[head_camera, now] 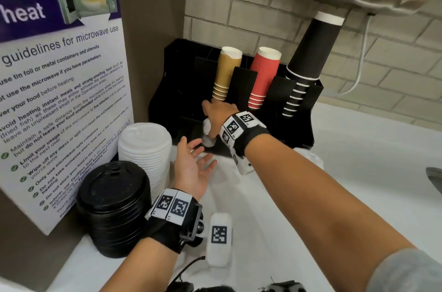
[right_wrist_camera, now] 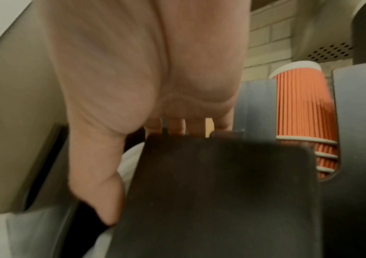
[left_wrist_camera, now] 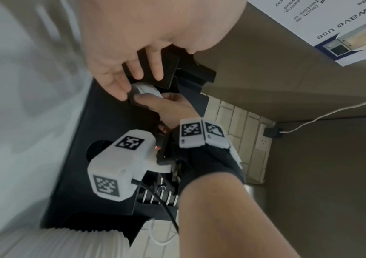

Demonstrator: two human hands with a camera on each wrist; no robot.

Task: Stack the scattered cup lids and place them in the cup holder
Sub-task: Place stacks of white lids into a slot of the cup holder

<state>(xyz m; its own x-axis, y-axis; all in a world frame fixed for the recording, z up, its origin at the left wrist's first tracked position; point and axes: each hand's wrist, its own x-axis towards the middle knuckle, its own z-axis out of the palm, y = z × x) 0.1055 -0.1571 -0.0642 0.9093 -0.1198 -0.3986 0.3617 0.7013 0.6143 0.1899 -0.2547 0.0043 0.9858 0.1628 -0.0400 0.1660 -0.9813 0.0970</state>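
— Lids (head_camera: 207,129), the small white stack: where?
— In the right hand (head_camera: 218,114), fingers curled round it, at a lower slot of the black cup holder (head_camera: 172,91) at the worktop's (head_camera: 358,172) back edge.
— Left hand (head_camera: 191,167)?
— Fingers spread, palm up, holding nothing, just below, beside the tall white lid stack (head_camera: 146,148).

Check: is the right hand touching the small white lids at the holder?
Touching. In the left wrist view the right hand wraps its thumb over the white lids in the black holder; the head view agrees.
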